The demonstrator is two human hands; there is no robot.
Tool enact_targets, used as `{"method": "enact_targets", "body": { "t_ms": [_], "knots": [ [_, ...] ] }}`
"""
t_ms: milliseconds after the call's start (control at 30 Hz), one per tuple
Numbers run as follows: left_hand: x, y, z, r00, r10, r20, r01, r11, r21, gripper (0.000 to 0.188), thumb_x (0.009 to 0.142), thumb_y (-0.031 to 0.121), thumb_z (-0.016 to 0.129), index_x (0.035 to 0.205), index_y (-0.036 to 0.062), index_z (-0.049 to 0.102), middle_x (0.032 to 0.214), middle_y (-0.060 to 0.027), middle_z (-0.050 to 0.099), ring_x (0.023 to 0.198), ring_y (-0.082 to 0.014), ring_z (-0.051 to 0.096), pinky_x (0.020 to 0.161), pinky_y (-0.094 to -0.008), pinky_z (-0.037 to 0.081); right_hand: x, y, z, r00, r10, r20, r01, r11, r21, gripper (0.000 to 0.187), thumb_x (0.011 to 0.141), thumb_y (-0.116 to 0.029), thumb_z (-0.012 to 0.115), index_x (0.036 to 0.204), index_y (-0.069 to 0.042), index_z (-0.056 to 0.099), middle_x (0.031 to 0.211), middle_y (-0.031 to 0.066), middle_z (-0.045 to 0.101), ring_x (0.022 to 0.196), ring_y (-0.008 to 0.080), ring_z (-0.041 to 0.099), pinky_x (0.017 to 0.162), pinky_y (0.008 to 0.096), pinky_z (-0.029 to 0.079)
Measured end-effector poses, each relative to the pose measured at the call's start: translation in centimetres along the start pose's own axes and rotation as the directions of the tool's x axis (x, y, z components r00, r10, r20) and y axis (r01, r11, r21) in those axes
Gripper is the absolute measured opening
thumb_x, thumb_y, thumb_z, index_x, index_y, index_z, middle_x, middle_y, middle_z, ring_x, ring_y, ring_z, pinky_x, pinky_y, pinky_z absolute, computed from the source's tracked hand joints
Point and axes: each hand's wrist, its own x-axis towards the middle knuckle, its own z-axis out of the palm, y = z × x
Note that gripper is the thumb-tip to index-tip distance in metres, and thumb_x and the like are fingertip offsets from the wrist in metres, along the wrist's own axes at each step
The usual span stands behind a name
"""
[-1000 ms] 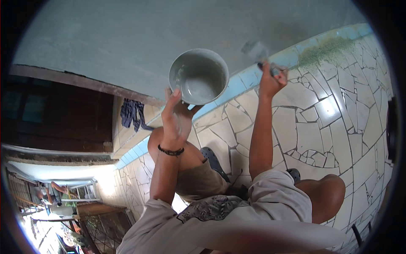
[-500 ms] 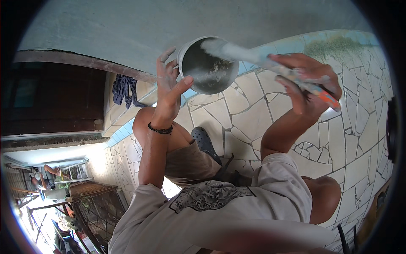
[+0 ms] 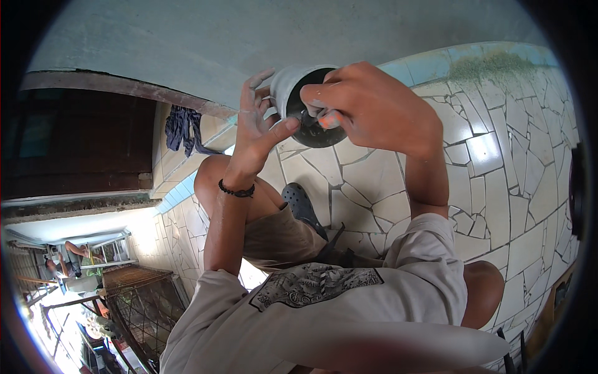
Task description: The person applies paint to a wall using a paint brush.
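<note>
Grey on the outside, dark within: straight to the pail (image 3: pixel 283 90), up between both hands and tilted with mouth toward the body. Gripped at its left by the left hand (image 3: pixel 254 128), with thumb at the near rim and spread fingers curved round the outer wall. And in over the pail's mouth from the right with the right hand (image 3: pixel 374 106), closed firmly around a tool (image 3: pixel 331 119) with an orange-marked handle; can't see the working end. Looks light and thin-walled, probably stiff, likely slippery under those grey-smeared fingers; no telling how full, though. Best held at rim and wall together, on the side away from the tool; might twist if pinched by the rim alone. Beyond the pail, a blue-grey wall (image 3: pixel 386 28); to its right, pale broken-piece tiles (image 3: pixel 504 181); to its left, a dark cloth (image 3: pixel 182 129).
</note>
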Motion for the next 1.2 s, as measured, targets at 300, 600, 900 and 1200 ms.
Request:
{"method": "enact_targets", "body": {
  "t_ms": [300, 600, 900, 1200],
  "knots": [
    [-0.4, -0.1, 0.0, 0.995, -0.09, -0.044, 0.084, 0.99, -0.117, 0.095, 0.077, 0.026, 0.084, 0.153, 0.0048, 0.03, 0.131, -0.0221, 0.051, 0.123, -0.0288, 0.051, 0.105, -0.0416, 0.045, 0.2, 0.3, 2.4, 0.99, 0.112, 0.09, -0.113, 0.994, 0.005, 0.018, 0.076, 0.006, 0.067, 0.09, -0.005, 0.064, 0.078, 0.0098, 0.065, 0.088, 0.0323, 0.064, 0.074, 0.0454, 0.05],
    [-0.2, -0.3, -0.2, 0.987, -0.089, -0.136, 0.067, 0.985, -0.161, 0.097, 0.08, 0.028, 0.085, 0.153, 0.0029, 0.026, 0.129, -0.0231, 0.052, 0.125, -0.0301, 0.051, 0.105, -0.041, 0.044, -0.5, 3.0, 2.4, 0.959, 0.081, -0.271, 0.008, 0.95, 0.312, 0.019, 0.074, -0.004, 0.083, 0.091, -0.008, 0.073, 0.084, 0.0055, 0.071, 0.073, 0.0235, 0.065, 0.066, 0.034, 0.047],
    [-0.2, -0.4, -0.5, 0.964, -0.019, -0.265, 0.018, 1.0, -0.005, 0.101, 0.082, 0.035, 0.086, 0.154, 0.0025, 0.023, 0.131, -0.0256, 0.049, 0.126, -0.0307, 0.051, 0.106, -0.0411, 0.043, -2.5, 6.9, 2.6, 0.67, 0.549, -0.499, 0.07, 0.623, 0.779, 0.022, 0.079, 0.0, 0.083, 0.091, -0.001, 0.065, 0.082, 0.0037, 0.068, 0.072, 0.0136, 0.066, 0.065, 0.024, 0.053],
    [-0.3, 0.3, -0.3, 0.923, -0.128, -0.364, 0.025, 0.961, -0.275, 0.079, 0.093, 0.03, 0.075, 0.153, 0.0134, 0.027, 0.134, -0.0165, 0.05, 0.124, -0.0251, 0.05, 0.106, -0.0478, 0.042, -3.6, 11.3, 8.6, 0.418, 0.903, -0.1, 0.472, -0.122, 0.873, 0.013, 0.087, -0.002, 0.073, 0.09, -0.008, 0.062, 0.092, 0.0084, 0.068, 0.086, 0.021, 0.069, 0.07, 0.0366, 0.062]
  ]
}}
